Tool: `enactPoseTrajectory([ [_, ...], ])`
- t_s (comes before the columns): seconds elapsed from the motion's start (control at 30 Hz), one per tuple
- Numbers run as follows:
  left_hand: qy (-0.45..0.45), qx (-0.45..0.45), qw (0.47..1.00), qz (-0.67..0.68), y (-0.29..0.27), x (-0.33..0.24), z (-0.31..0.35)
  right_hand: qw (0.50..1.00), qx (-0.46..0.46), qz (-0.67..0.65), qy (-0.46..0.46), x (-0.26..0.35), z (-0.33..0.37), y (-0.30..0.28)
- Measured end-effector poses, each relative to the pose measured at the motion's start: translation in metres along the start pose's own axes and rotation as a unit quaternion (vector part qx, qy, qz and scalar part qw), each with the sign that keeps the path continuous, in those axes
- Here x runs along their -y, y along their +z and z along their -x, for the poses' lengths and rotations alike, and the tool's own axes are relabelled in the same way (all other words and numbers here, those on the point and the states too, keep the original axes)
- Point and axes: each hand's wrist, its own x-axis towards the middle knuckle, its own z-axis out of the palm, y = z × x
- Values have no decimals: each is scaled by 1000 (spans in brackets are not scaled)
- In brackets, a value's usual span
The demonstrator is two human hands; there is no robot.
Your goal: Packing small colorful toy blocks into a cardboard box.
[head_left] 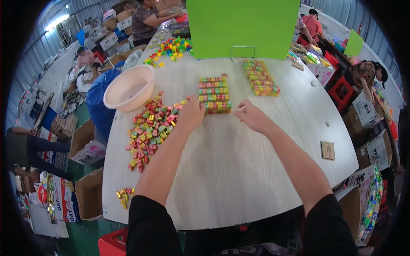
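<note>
A neat block of small square wrapped candies (214, 94) — red, green, yellow and orange, packed in tight rows — lies near the middle of a pale wood-grain table (239, 170). The left hand (191, 114) rests at the block's lower left corner, fingers curled down onto the tabletop; whether it pinches a candy cannot be told. The right hand (252, 116) lies just beside the block's lower right corner, fingers loosely bent and pointing toward it, holding nothing that shows.

Left of the left hand spreads a loose heap of the same candies (149, 128), shiny and crinkled, thinning toward the table's left edge. A few strays (124, 196) sit close to that edge. A round, smooth cream plastic basin (129, 87) stands beyond the heap. A second arranged block (261, 77) lies farther back on the right, well apart from the first, in front of an upright bright green board (242, 27).

The near half of the table is open wood between the forearms and out to the curved right edge, where a small brown cardboard square (328, 150) lies alone. Open cardboard boxes (87, 147) with printed labels crowd the green floor on the left; more boxes (367, 111) stand on the right.
</note>
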Motion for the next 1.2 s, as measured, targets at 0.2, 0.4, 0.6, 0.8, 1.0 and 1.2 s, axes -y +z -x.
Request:
enactPoseTrajectory([
  [0.2,-65,26,993,90,-5,-6,7,990,-119,21,70,-4,-54,36],
  [0.4,-131,121,965,193,-13,-6,41,988,-4,-118,101,-14,-24,23],
  [0.6,-148,225,871,410,-24,-94,93,966,32,-239,92,-22,91,-51],
  [0.8,-23,414,781,468,-6,-216,146,957,-27,-276,82,-56,252,-139],
  [1.0,43,601,674,428,68,-378,218,928,-142,-284,194,-129,464,-190],
  [1.2,187,717,583,333,124,-485,318,905,-224,-268,241,-138,629,-194],
])
